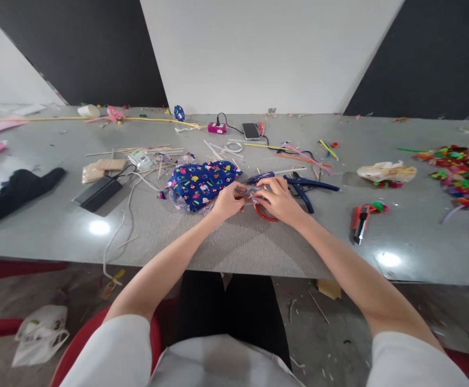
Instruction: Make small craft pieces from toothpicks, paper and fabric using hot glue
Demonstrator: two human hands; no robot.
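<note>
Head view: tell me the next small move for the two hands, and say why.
I would probably lift the small pale piece slightly away from the red loop. The fingers of the left hand and right hand meet at the piece, and the loop, partly hidden by the right hand, lies close enough that it might get in the way.

Bright light, two glare spots (99, 228) on tabletop (250, 250), stretched edges

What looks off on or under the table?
Mostly the floor: a crumpled white plastic bag lies at left, and a thin stick lies among scraps at right, like dropped litter. Also, a white cord droops over the table's front edge at left, where it could snag.
</note>
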